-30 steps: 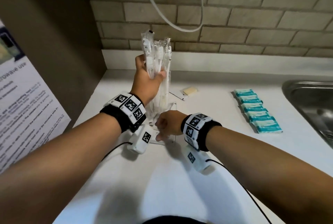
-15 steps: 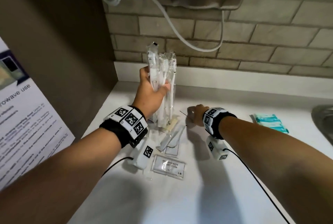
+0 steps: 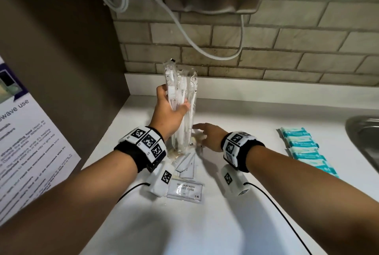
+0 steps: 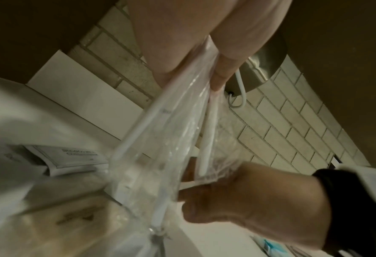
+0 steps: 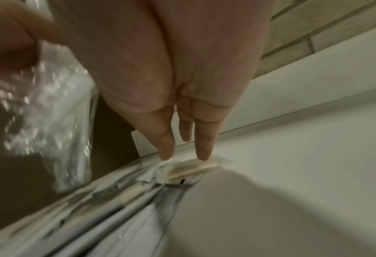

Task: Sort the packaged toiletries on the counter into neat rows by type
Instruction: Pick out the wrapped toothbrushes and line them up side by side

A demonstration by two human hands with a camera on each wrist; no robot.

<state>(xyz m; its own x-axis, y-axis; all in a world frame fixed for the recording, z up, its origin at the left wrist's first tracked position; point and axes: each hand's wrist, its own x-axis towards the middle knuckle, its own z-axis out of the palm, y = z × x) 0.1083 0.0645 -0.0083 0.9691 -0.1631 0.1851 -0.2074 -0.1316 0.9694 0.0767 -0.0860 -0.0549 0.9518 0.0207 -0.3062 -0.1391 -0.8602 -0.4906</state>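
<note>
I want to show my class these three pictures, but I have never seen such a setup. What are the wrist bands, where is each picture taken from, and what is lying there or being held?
No machine here: a person wears a head camera and one camera strapped at each wrist; the patterned bands are on those straps. The wide picture looks down from the head, the other two along each hand. The left hand holds a bunch of wrapped toothbrushes upright. The right hand, fingers straight, reaches to small packets on the white counter. A shampoo sachet lies nearer; teal packets sit in a row by the sink.

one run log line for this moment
left hand: grips wrapped toothbrushes upright | right hand: open, reaching at sachet pile | teal packets: rowed
</note>
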